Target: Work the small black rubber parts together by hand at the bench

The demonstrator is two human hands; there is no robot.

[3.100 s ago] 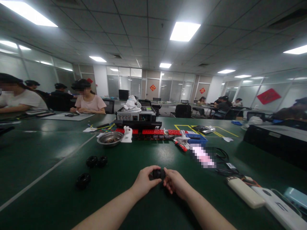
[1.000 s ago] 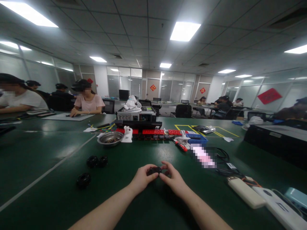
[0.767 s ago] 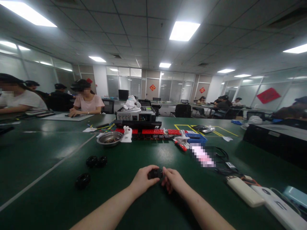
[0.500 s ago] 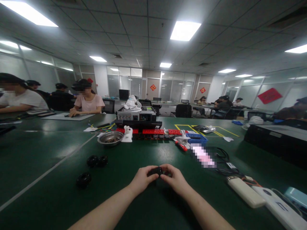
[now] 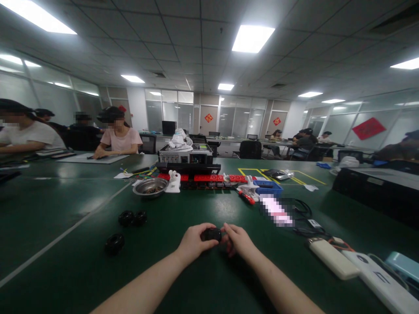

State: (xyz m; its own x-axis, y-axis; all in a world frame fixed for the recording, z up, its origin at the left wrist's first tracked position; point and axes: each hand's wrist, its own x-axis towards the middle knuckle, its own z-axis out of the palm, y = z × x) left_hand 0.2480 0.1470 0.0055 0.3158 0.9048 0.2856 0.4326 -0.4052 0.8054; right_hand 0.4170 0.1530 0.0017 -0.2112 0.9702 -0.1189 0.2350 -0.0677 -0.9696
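Note:
My left hand (image 5: 194, 240) is closed around a small black rounded piece (image 5: 213, 235), thumb in front and fingers behind, just above the green table. Close by on its right side is my right hand (image 5: 239, 242), with thumb and fingertips drawn together near the piece's end. Whether those fingertips pinch something tiny is too small to make out. To the left lie glossy black ring-shaped pieces: a pair side by side (image 5: 132, 218) and a single one (image 5: 114, 244) nearer me.
A metal bowl (image 5: 150, 188) of small parts stands behind the rings, beside a white clamp (image 5: 173, 181). Red-handled pliers (image 5: 246, 197) lie before a blue tray (image 5: 268, 188). Cables, a cream power bank (image 5: 334, 258) and a white device (image 5: 381, 279) occupy the right. Co-workers sit farther off.
My right hand has come slightly away from the black piece, its fingertips drawing together. The left hand keeps its hold in nearly the same place.

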